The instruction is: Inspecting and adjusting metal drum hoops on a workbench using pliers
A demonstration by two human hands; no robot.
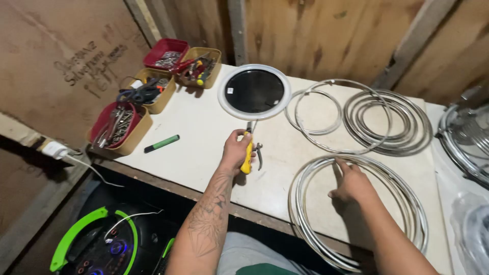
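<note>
Left hand (236,153) closed around yellow-handled pliers (249,153), held near the front of the white table (204,132). Long axis of the pliers running almost straight away from the body, nose up toward the round black disc with a white rim (254,92), which lies flat just beyond, centre back of the table. Whether the nose touches the rim: cannot tell.

Right hand (351,184) loosely open, index finger stretched out and resting on the top arc of the nearest stack of metal rings (356,214), at the front right corner. Rings directly under and around this hand; left hand well apart from them, nearer the disc.

Farther back, a single thin ring (314,111) just right of the disc, then a thicker bundle of rings (389,122) beside it.

Small white sticker on the disc's left rim. Handwriting in dark marker on the brown board wall (61,76) at left. Green marker pen (161,143) lying slantwise near the left edge. Yellow and red trays of tools (147,91) along the back left. Black speaker with green trim (97,244) on the floor below.
</note>
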